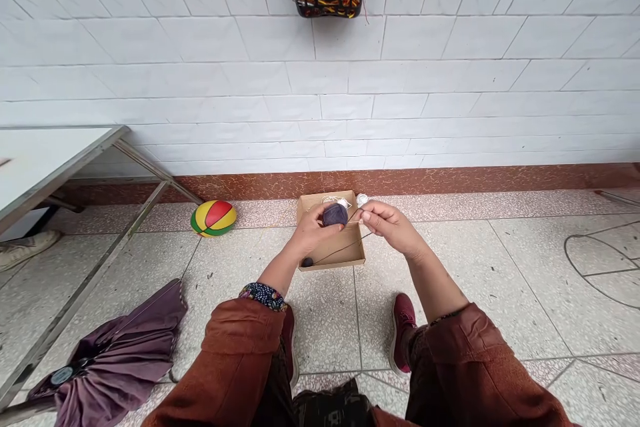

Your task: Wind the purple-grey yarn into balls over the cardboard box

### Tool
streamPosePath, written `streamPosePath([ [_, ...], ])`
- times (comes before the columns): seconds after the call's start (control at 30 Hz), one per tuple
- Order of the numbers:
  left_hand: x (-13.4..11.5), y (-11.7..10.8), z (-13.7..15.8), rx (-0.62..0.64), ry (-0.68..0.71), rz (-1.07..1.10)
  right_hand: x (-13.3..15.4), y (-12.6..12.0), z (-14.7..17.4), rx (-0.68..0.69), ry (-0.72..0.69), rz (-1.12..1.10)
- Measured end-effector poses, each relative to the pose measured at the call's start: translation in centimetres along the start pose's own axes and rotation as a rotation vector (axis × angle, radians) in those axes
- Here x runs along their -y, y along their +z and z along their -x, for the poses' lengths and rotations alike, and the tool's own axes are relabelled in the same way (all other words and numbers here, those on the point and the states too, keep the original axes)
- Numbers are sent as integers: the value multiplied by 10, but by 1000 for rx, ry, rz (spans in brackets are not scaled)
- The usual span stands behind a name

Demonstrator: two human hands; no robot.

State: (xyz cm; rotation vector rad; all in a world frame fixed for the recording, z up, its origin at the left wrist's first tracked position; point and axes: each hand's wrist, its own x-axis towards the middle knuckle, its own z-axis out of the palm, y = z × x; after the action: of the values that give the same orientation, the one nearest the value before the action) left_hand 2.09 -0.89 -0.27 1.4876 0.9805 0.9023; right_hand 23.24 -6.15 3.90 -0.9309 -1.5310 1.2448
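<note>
A dark grey ball of yarn point(335, 215) is held in my left hand point(315, 230), fingers and thumb curved round it. To its right, my right hand point(385, 221) pinches the dark yarn strand between thumb and fingertips. Part of that strand runs down into an open cardboard box point(345, 257) on the floor. A smaller dark yarn ball point(307, 261) lies in the box's near left corner. White yarn point(344, 203) shows at the back of the box, partly hidden behind my hands. Another white ball point(362, 200) sits by the box's back right corner.
A colourful ball point(213, 218) rests on the floor by the wall. At left are a metal-legged table point(60, 153) and a folded purple umbrella point(125, 353). A black basket point(327, 3) hangs on the tiled wall. A wire frame point(600, 273) stands at right.
</note>
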Motion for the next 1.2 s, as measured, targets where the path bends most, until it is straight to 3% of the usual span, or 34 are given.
streamPosePath([
  [0.17, -12, 10, 15, 403, 1, 102, -9, -5, -7, -190, 74, 60],
  [0.3, -18, 17, 21, 501, -5, 265, -15, -4, -10, -184, 152, -25],
  [0.5, -21, 16, 26, 397, -35, 535, -36, -1, -16, -203, 240, -115],
  [0.77, -18, 12, 23, 359, -238, 806, -52, 9, -17, -81, 279, 373],
  [0.93, -19, 4, 18, 147, -213, 862, -59, 9, -10, 33, 349, 564],
  [1.2, -18, -17, 1, -188, -168, 846, -46, 6, 0, 249, 299, 492],
])
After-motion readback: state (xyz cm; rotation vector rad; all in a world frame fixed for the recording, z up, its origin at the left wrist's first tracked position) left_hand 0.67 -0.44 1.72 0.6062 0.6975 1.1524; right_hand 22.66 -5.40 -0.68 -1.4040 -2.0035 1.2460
